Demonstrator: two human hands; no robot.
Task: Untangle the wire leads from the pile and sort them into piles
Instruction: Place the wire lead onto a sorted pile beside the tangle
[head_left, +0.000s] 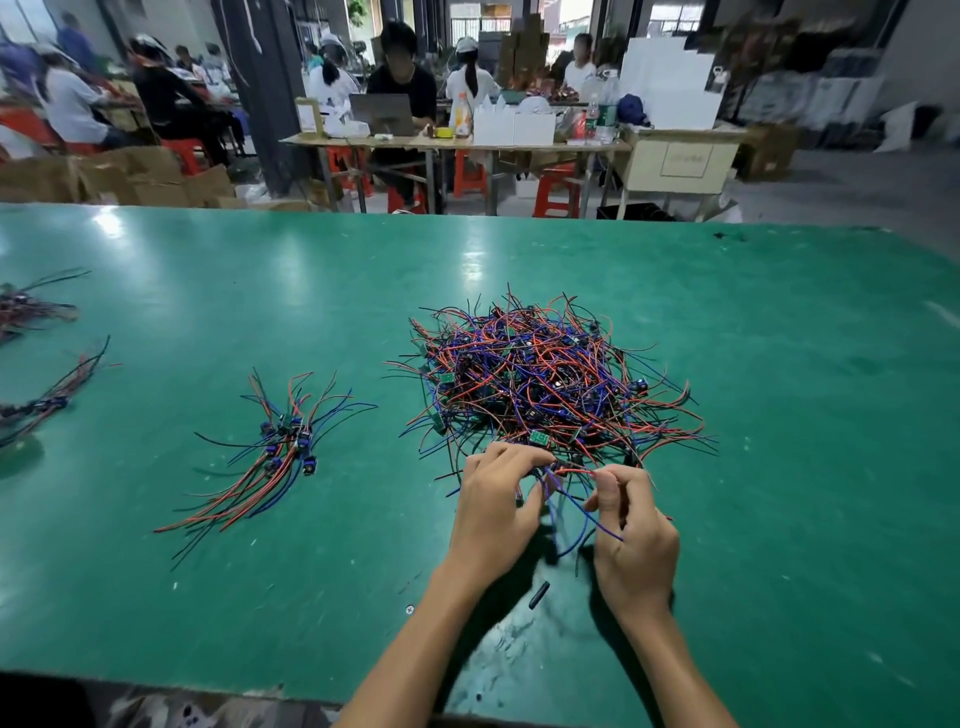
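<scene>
The tangled pile (550, 384) of red, blue and black wire leads sits on the green bench (208, 270), and both hands work at its near edge. The left hand (496, 512) has its fingers curled into the edge of the pile, gripping what looks like a small connector with leads trailing off it. The right hand (631, 525) pinches a red and blue lead (582, 506) between thumb and fingers, just on the near side of the pile; the lead's blue strand loops down between the two hands.

The main risk is that this lead is probably not yet free. Its far end seems to run back under the pile's near edge, so a hard pull could drag a clump of neighbours along, tighten a knot, or strain the joint where wire meets connector.

A sorted bundle (275, 452) lies well to the left of the pile, with two more bundles (36, 358) farther left at the bench edge. Dragged strands could spill from the pile toward that bundle and mix the sorting.

A small black piece (538, 595) lies loose on the bench nearer than the pile, between the wrists; a forearm could sweep it off.
</scene>
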